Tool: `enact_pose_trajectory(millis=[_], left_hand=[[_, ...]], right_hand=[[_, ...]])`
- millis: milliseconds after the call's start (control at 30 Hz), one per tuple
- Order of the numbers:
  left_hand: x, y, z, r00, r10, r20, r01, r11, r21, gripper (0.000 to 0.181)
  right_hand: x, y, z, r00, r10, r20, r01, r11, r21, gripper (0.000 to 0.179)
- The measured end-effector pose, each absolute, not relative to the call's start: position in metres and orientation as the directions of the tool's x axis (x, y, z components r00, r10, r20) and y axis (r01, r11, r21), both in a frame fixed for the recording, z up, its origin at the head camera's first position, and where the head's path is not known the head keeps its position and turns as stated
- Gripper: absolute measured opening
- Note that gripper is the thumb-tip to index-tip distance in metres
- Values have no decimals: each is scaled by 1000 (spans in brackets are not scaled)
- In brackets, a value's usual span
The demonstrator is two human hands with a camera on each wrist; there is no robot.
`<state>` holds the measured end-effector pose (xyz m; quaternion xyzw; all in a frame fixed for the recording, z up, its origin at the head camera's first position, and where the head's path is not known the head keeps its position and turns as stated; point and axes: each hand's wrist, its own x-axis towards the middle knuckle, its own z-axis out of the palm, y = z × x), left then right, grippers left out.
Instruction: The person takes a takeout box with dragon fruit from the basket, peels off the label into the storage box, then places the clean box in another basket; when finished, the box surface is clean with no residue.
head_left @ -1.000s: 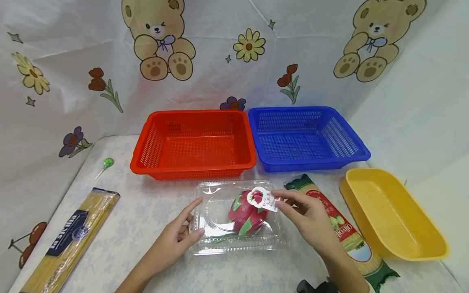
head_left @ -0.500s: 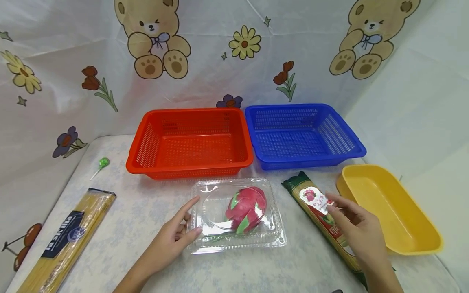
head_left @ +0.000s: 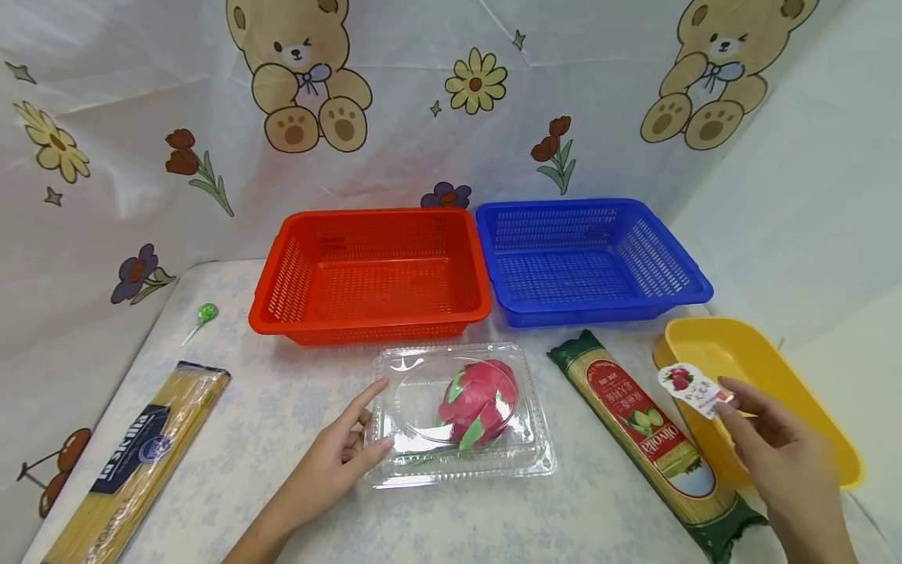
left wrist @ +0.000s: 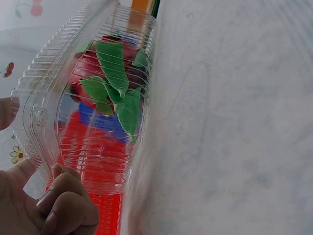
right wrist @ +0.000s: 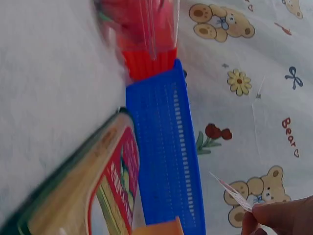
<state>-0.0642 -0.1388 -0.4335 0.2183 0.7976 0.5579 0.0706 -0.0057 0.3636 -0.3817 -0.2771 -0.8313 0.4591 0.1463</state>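
Note:
A clear plastic clamshell container (head_left: 416, 462) lies on the table with a pink dragon fruit (head_left: 479, 403) with green leaf tips inside it. My left hand (head_left: 331, 470) holds the container's left side, thumb and index finger on the lid's edge and the other fingers curled against the side. In the left wrist view, the curled fingers (left wrist: 68, 205) meet the rim. My right hand (head_left: 789, 454) pinches a small white label (head_left: 694, 388) with a dragon fruit picture, over the yellow basin (head_left: 757, 368). Edge-on, the label (right wrist: 234, 193) shows in the right wrist view.
A red basket (head_left: 373, 329) and a blue basket (head_left: 599, 313) stand side by side at the back. An Olivoila noodle packet (head_left: 648, 439) lies right of the container. Another noodle packet (head_left: 141, 454) and a green lollipop (head_left: 206, 314) lie on the left.
My right hand has carried the label from above the dragon fruit rightward, past the Olivoila packet to the yellow basin. The left hand has stayed on the container.

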Motion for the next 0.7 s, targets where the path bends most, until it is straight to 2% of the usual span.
enact_pose_trajectory(millis=[167, 267, 467, 700], left_hand=[[-64, -139, -433, -894, 426, 138, 275, 280, 920, 72], [-64, -139, -432, -892, 429, 144, 279, 269, 922, 72], [-64, -138, -430, -884, 441, 154, 286, 252, 924, 71], [-64, -138, -431, -890, 435, 135, 273, 272, 923, 72]], right_hand=[[-13, 401, -376, -664, 743, -77, 412, 278, -868, 38], [-17, 419, -376, -625, 769, -133, 471, 236, -850, 35], [-25, 443, -386, -645, 741, -187, 552, 283, -784, 27], [-32, 456, -401, -709, 678, -196, 615, 457, -642, 59]])
